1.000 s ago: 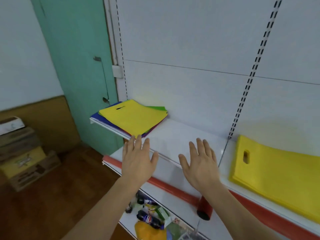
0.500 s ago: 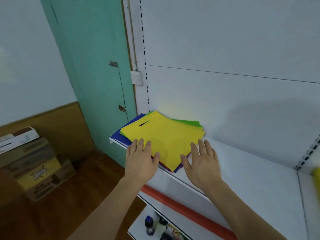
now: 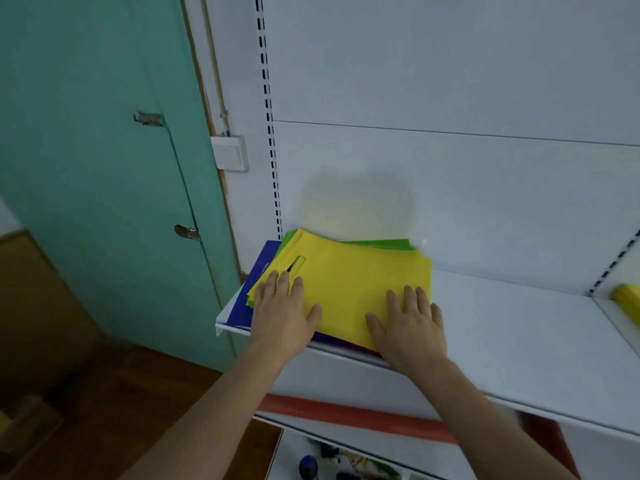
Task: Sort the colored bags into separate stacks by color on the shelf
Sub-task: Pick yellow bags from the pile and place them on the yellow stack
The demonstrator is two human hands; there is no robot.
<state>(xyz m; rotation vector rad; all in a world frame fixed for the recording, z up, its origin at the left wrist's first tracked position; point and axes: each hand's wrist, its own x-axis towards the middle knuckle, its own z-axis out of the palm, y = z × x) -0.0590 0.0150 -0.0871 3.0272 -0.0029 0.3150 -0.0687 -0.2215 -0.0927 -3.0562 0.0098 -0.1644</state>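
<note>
A mixed pile of flat bags lies at the left end of the white shelf. A yellow bag with a slot handle is on top. Green bags peek out behind it and a blue bag sticks out at the left. My left hand rests flat on the yellow bag's left front corner, fingers straight. My right hand lies flat on its right front part, fingers spread. A corner of a separate yellow stack shows at the far right edge of the shelf.
A teal door stands left of the shelving, with a white wall switch beside it. A red-edged lower shelf sits below, with bottles under it. The shelf's back panel is white. Brown floor at lower left.
Both hands moved forward from the shelf's front edge onto the yellow top bag. The view swung left and closer, so the yellow stack on the right is almost out of frame.
</note>
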